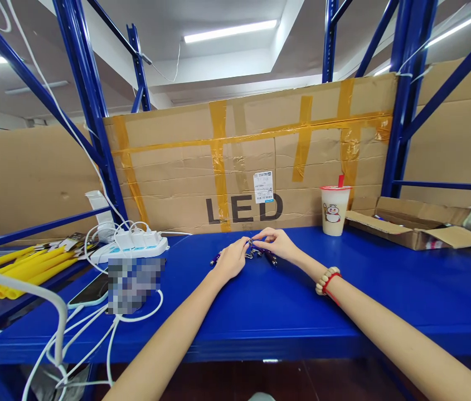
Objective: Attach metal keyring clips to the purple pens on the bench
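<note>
Both hands meet near the back of the blue shelf top (285, 303). Between them is a small silvery metal chain (253, 252), its links bunched together. My left hand (232, 259) is closed, fingertips pinching the chain from the left. From the other side my right hand (277, 244) pinches it with thumb and forefinger. A dark purple piece with a shiny metal end (215, 259) sticks out left of my left hand. Another dark purple piece (269, 257) lies under my right hand. What exactly the fingertips grip is too small to make out fully.
A drink cup (333, 214) with a red straw stands at the right, beside an open cardboard box (414, 223). To the left are a white power strip (130, 248), a phone (91, 291), loose white cables and yellow tubes (30, 270). Taped cardboard (176, 178) walls the back.
</note>
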`<state>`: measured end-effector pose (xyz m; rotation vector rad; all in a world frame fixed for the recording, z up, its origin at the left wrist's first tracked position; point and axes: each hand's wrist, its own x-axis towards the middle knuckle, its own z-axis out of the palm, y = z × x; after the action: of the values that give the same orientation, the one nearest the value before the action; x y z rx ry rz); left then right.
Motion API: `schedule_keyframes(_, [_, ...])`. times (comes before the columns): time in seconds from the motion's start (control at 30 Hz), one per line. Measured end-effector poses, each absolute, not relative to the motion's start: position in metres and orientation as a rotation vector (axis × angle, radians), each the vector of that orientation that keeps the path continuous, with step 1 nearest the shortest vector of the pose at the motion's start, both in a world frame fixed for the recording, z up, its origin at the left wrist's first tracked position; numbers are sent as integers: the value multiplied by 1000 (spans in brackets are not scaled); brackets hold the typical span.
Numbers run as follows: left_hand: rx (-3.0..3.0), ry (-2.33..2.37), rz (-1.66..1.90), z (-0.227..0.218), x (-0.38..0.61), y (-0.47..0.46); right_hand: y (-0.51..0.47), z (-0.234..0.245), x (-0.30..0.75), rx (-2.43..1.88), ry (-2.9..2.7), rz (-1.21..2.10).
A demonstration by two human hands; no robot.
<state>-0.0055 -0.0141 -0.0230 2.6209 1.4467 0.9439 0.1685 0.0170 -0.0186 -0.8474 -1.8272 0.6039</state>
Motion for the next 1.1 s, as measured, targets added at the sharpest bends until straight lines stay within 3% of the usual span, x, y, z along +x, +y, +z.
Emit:
schedule_keyframes(0.23, [2617, 1409, 898, -23, -5, -17, 20, -18, 173, -816, -1909, 510])
schedule_keyframes(0.5, [2662, 1377, 750, -31, -7, -16, 18, -21, 178, -890, -2123, 116])
schedule_keyframes(0.7, [2722, 1361, 665, -31, -8, -16, 11, -18, 178, -900, -2217, -2])
schedule_keyframes(1.1, [2646, 1278, 739, -30, -8, -19, 25, -30, 175, -957, -2064, 362])
